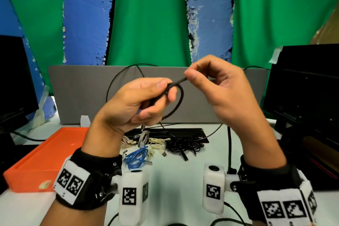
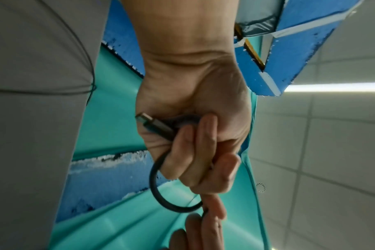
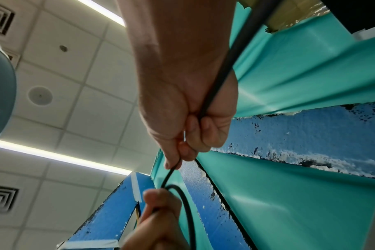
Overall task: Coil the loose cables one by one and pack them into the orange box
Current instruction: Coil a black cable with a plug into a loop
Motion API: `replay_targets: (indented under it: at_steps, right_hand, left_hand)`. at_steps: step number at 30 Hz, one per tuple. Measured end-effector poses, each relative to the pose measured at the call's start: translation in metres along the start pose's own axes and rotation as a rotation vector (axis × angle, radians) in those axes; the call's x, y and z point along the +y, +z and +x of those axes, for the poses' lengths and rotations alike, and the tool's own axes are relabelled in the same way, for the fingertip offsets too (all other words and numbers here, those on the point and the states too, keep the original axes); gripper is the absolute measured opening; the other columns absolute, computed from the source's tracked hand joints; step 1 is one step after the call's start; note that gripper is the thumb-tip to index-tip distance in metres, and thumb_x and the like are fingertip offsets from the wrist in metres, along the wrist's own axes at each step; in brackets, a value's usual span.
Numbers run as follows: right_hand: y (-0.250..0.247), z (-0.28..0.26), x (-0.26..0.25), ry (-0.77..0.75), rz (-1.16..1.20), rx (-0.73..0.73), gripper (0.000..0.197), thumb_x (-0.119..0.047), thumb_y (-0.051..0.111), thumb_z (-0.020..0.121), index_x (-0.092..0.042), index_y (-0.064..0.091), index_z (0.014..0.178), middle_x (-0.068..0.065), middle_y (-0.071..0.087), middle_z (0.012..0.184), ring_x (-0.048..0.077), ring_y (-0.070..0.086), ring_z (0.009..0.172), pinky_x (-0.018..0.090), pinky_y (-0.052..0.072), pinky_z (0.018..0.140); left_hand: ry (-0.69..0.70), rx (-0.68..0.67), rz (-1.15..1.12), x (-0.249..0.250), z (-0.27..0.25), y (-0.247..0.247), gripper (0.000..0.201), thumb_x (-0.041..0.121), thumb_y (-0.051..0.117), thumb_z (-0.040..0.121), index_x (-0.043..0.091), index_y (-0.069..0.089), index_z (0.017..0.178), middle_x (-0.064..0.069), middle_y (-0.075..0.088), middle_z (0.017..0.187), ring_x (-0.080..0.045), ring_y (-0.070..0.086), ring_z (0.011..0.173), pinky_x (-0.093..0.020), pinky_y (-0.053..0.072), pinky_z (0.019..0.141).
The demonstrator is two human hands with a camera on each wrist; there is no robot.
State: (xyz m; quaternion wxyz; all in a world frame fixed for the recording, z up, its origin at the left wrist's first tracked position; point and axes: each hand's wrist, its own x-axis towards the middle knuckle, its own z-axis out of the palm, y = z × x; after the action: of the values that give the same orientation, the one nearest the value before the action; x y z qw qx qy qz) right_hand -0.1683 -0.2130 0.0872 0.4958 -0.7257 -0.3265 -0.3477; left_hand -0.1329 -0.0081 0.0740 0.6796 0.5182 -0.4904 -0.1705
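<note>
Both hands are raised above the desk with a black cable (image 1: pixel 180 95) between them. My left hand (image 1: pixel 146 101) grips one small loop (image 2: pixel 158 194) of it, and the metal plug (image 2: pixel 154 124) sticks out of the fist. My right hand (image 1: pixel 211 79) pinches the cable (image 3: pixel 171 170) between thumb and fingers just right of the loop; the rest of it runs through the palm (image 3: pixel 216 84) and down toward the desk. The orange box (image 1: pixel 42 158) lies at the left of the desk, below my left wrist. What the box contains cannot be seen.
A heap of loose cables lies on the white desk: blue (image 1: pixel 136 158), beige (image 1: pixel 157 143), grey braided (image 1: pixel 143 138), black (image 1: pixel 185 146). A grey divider panel (image 1: pixel 77 93) stands behind. Dark monitors stand at left (image 1: pixel 12 82) and right (image 1: pixel 302 86).
</note>
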Motion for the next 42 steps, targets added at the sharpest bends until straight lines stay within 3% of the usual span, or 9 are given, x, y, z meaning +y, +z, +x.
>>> replay_targets:
  at_steps: [3,7,11,18,24,29,36,39,42]
  right_hand:
    - [0.009,0.002,0.005,-0.007,-0.057,0.065,0.011,-0.024,0.061,0.100,-0.023,0.068,0.092,-0.013,0.058,0.073,0.002,0.047,0.067,0.020,0.038,0.064]
    - [0.013,0.001,0.023,0.110,-0.244,-0.073,0.018,-0.030,0.053,0.103,-0.030,0.070,0.110,-0.019,0.054,0.064,0.004,0.046,0.063,0.033,0.041,0.064]
    - [0.024,-0.004,0.024,0.177,-0.369,-0.273,0.025,-0.032,0.048,0.105,-0.032,0.066,0.122,-0.020,0.058,0.066,0.003,0.050,0.063,0.036,0.047,0.067]
    - [0.054,-0.017,0.001,0.188,-0.425,-0.645,0.025,-0.037,0.045,0.105,-0.028,0.065,0.118,-0.008,0.059,0.068,0.010,0.053,0.064,0.038,0.049,0.069]
    - [0.029,-0.013,-0.013,0.122,-0.344,-0.527,0.010,-0.028,0.060,0.096,-0.024,0.069,0.093,-0.003,0.069,0.078,0.018,0.063,0.074,0.044,0.052,0.076]
    - [0.002,-0.008,-0.014,0.101,-0.005,-0.282,0.014,-0.021,0.073,0.089,-0.012,0.063,0.083,0.006,0.060,0.062,0.015,0.054,0.063,0.027,0.043,0.065]
    - [-0.005,-0.003,-0.013,0.028,0.098,-0.018,0.015,-0.021,0.068,0.093,-0.018,0.060,0.081,-0.013,0.048,0.059,0.000,0.038,0.050,0.010,0.031,0.051]
    - [-0.002,-0.001,-0.003,0.059,0.041,-0.024,0.017,-0.027,0.056,0.102,-0.022,0.063,0.086,-0.016,0.046,0.058,0.000,0.040,0.049,0.008,0.030,0.050]
    - [0.005,-0.001,0.007,0.147,-0.046,-0.103,0.023,-0.029,0.048,0.105,-0.023,0.066,0.094,-0.017,0.044,0.055,-0.002,0.044,0.049,0.008,0.032,0.050]
  left_hand:
    - [0.118,0.099,-0.202,0.004,0.007,0.009,0.032,0.025,0.035,0.103,0.009,0.059,0.091,0.007,0.030,0.043,-0.007,0.040,0.029,-0.022,0.037,0.039]
    - [0.293,0.193,-0.488,0.016,0.008,0.003,0.046,0.026,0.030,0.106,-0.005,0.062,0.117,0.005,0.039,0.045,-0.009,0.065,0.056,-0.035,0.058,0.079]
    - [0.454,0.451,-0.575,0.023,0.008,-0.001,0.048,0.021,0.034,0.107,-0.018,0.046,0.131,0.003,0.047,0.056,-0.012,0.071,0.066,-0.033,0.060,0.073]
    - [0.298,0.786,0.354,0.022,0.005,-0.003,0.032,0.018,0.034,0.108,0.000,0.045,0.133,-0.002,0.071,0.085,-0.026,0.074,0.080,-0.033,0.060,0.068]
    - [-0.163,0.456,0.879,0.015,0.002,0.007,0.027,0.017,0.039,0.106,0.001,0.057,0.118,0.012,0.071,0.068,-0.013,0.058,0.045,-0.026,0.050,0.051]
    - [-0.212,0.073,0.485,0.012,-0.002,0.011,0.038,0.022,0.037,0.104,-0.010,0.056,0.108,-0.016,0.065,0.064,-0.011,0.028,0.031,-0.020,0.020,0.036]
    - [-0.001,-0.063,-0.062,0.003,0.003,0.020,0.022,0.024,0.046,0.101,0.004,0.055,0.099,0.005,0.036,0.046,-0.010,0.026,0.028,-0.024,0.020,0.033]
    - [0.149,-0.069,-0.312,0.008,0.005,0.022,0.023,0.019,0.038,0.104,0.003,0.053,0.098,0.002,0.036,0.048,-0.017,0.060,0.042,-0.031,0.054,0.054]
    - [0.342,0.070,-0.585,0.019,0.006,0.021,0.032,0.008,0.035,0.105,-0.012,0.060,0.109,-0.007,0.048,0.063,-0.029,0.073,0.073,-0.047,0.055,0.091]
